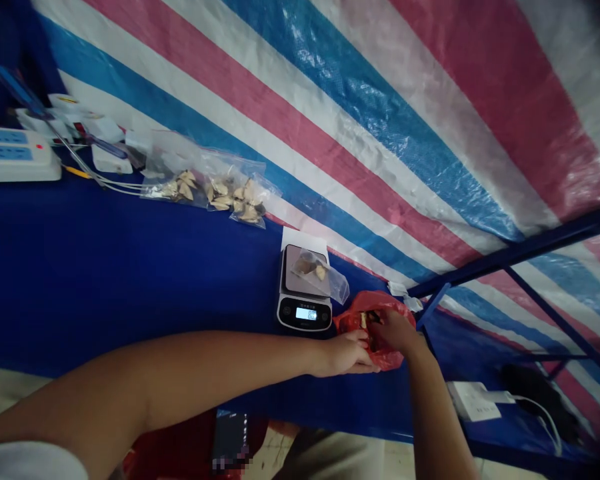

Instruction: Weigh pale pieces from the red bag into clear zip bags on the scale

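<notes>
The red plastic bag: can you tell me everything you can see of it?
The red plastic bag looks thin, glossy and slightly see-through, with a crumpled, wide-open mouth facing up. It sits on the blue tabletop, just right of the scale in the picture. Some pale pieces show inside. The left hand is at its near-left rim; the right hand reaches into it, hiding much of the contents.

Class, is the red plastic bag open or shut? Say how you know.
Open: the red bag has its mouth spread, pale pieces show inside, and the right hand reaches into it.
</notes>
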Tool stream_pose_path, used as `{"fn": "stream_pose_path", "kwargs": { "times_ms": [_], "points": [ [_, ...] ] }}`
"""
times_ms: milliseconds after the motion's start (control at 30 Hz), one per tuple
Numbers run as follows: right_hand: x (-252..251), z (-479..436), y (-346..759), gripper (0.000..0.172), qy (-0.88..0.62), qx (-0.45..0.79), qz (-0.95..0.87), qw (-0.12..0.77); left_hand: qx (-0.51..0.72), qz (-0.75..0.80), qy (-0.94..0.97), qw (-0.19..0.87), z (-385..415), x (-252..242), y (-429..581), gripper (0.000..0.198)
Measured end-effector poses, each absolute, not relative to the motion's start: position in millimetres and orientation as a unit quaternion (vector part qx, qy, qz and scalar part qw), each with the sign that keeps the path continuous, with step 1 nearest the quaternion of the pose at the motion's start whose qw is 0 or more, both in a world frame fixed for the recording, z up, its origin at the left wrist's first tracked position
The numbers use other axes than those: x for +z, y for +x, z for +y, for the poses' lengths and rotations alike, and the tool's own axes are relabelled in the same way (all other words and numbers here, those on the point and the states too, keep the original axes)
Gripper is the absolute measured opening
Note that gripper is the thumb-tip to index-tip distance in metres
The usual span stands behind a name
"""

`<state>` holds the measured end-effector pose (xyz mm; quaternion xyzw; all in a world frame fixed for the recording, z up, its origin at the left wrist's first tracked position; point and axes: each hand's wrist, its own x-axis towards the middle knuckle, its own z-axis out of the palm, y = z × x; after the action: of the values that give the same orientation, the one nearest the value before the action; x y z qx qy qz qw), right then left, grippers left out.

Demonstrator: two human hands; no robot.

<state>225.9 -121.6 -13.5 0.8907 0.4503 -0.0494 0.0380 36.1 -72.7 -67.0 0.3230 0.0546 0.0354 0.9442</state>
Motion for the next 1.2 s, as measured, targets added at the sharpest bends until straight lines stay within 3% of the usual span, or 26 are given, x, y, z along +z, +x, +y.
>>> {"fn": "stream_pose_path", "kwargs": {
  "times_ms": [100, 333, 500, 767, 933, 1067, 1200],
  "points": [
    [-20.8, -121.9, 229.0, 0.022, 0.893, -0.042, 0.444, 0.057, 0.004, 0.093, 0.293, 0.952, -70.0, -53.8, 30.3, 0.057],
    [-31.3, -129.6, 217.2, 0.020, 0.901, 0.021, 0.432, -0.019, 0.007, 0.085, 0.301, 0.950, -67.9, -49.5, 27.3, 0.057],
    [-35.3, -138.3, 201.6, 0.030, 0.899, 0.061, 0.421, -0.110, 0.001, 0.094, 0.293, 0.952, -66.3, -52.5, 28.5, 0.059],
    [-38.0, -136.2, 189.2, 0.035, 0.884, 0.011, 0.436, -0.168, 0.002, 0.102, 0.311, 0.945, -64.2, -54.1, 29.8, 0.057],
    [-40.6, -137.7, 187.3, 0.040, 0.873, 0.013, 0.401, -0.275, -0.006, 0.088, 0.327, 0.941, -62.2, -59.3, 31.0, 0.057],
    [-35.1, -138.2, 180.1, 0.031, 0.856, 0.028, 0.373, -0.358, -0.010, 0.085, 0.336, 0.938, -60.8, -63.2, 31.1, 0.053],
    [-14.6, -130.0, 166.2, 0.029, 0.762, -0.176, 0.295, -0.549, -0.028, 0.084, 0.347, 0.934, -56.3, -62.4, 31.0, 0.051]
  ]
}}
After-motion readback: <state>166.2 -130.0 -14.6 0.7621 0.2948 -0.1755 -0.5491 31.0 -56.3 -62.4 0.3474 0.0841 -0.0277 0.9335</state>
